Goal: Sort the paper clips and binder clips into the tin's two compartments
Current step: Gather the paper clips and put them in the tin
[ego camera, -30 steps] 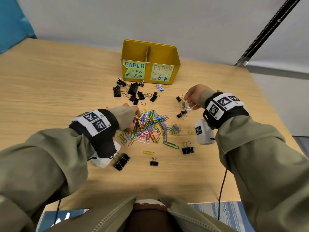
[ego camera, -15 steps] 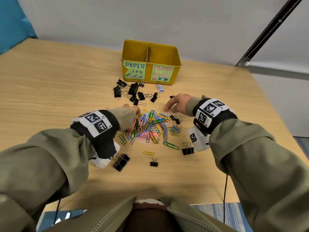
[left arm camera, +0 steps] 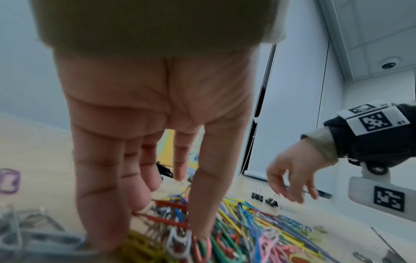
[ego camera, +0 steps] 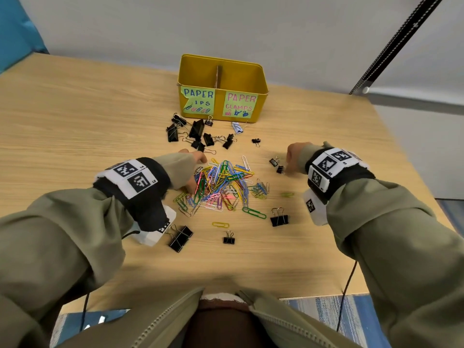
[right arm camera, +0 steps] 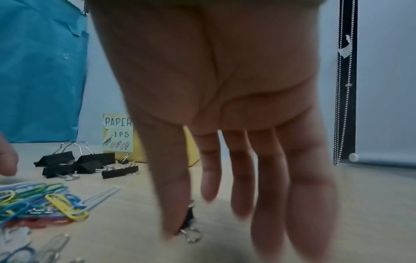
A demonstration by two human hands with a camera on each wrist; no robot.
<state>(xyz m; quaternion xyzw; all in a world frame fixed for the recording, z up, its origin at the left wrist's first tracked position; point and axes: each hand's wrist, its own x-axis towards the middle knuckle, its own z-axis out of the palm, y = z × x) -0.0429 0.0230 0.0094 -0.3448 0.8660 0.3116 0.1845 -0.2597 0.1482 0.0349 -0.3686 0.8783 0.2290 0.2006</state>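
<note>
A yellow tin (ego camera: 261, 96) stands at the back of the table, split by a divider (ego camera: 218, 76), with labels reading PAPER ..IPS on the left and PAPER CLAMPS on the right. A heap of coloured paper clips (ego camera: 226, 187) lies mid-table. My left hand (ego camera: 197, 160) rests on its left side with straight fingers (left arm camera: 101, 204) touching the clips. My right hand (ego camera: 293, 154) hangs to the right of the heap, fingers relaxed and spread. Its thumb (right arm camera: 171, 195) touches a small black binder clip (right arm camera: 191, 216). Two small binder clips (ego camera: 276, 165) lie there. Several black binder clips (ego camera: 198, 134) sit before the tin.
More binder clips lie near me: a large one (ego camera: 180, 238), a small one (ego camera: 228, 239) and a medium one (ego camera: 278, 219). A patterned clip (ego camera: 237, 128) lies by the tin. Blue fabric (ego camera: 15, 26) is back left; a bead cord (ego camera: 401, 41) hangs right.
My right hand swept left to the heap's right edge, then drew back to the right beside the two small binder clips. The left hand stayed on the heap.
</note>
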